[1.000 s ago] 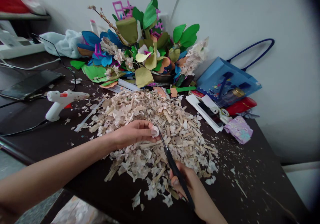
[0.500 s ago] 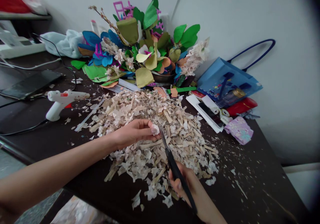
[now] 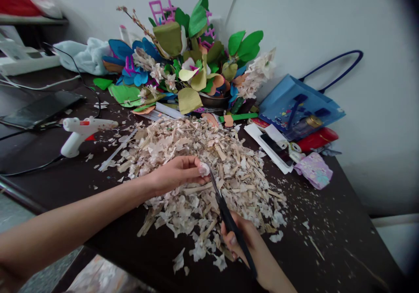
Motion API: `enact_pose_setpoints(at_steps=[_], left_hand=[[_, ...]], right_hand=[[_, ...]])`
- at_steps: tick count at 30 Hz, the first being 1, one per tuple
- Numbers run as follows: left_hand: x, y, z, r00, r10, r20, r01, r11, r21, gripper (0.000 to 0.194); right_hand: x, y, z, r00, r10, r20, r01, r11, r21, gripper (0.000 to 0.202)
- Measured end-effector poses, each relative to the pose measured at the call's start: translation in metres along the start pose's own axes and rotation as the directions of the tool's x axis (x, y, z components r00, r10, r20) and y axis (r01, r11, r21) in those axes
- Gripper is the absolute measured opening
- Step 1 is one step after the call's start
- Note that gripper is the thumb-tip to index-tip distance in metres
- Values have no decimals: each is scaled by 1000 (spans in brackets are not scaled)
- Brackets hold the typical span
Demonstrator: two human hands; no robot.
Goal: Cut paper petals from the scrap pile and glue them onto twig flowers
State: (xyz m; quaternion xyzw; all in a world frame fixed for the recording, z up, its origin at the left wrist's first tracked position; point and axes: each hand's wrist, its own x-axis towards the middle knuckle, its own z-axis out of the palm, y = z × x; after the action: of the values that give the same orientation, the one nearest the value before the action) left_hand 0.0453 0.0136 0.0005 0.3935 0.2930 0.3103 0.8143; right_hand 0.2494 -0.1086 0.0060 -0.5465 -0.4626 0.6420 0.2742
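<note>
My left hand [image 3: 183, 172] pinches a small whitish petal-like piece [image 3: 204, 168] between thumb and fingers. My right hand [image 3: 240, 234] is wrapped round the black handles of a pair of scissors [image 3: 225, 210]. The blades point up and to the left, their tips right at the edge of the whitish piece. Whether they are cutting into it I cannot tell. Beneath both hands spreads a wide heap of pale, dry scraps [image 3: 196, 147], like torn petals and stem bits.
A white glue gun [image 3: 83, 131] rests at left near a dark tablet [image 3: 41, 109]. Behind the heap stands a colourful flower arrangement [image 3: 193, 62]. To the right are a blue bag [image 3: 301, 105], a phone [image 3: 276, 149] and a purple cloth [image 3: 313, 171]. Cables cross the left side.
Almost nothing differs. Both hands keep their grips at the same spot, and the view has shifted very slightly.
</note>
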Motion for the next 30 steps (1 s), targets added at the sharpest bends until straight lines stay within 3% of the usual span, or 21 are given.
enact_pose_setpoints(at_steps=[7,18,24,30], left_hand=[[0,-3,-2,1000,7,-4,-7,1000,2,20],[1,-4,-4,1000,4,9,-4,1000,4,21],[0,-4,-4,1000,3,25,-4,999,36,19],[1,-3,-4,1000,4,19,-4,1000,22,20]], right_hand=[[0,-3,2,998,59,-10,-58,994,89,52],[-1,-5,2,998,64,-22,-62,994,90,53],[1,-9,4,989,140,-42,-134,985,107,55],[0,-1,0,999,33,-6,-33,999,37,51]])
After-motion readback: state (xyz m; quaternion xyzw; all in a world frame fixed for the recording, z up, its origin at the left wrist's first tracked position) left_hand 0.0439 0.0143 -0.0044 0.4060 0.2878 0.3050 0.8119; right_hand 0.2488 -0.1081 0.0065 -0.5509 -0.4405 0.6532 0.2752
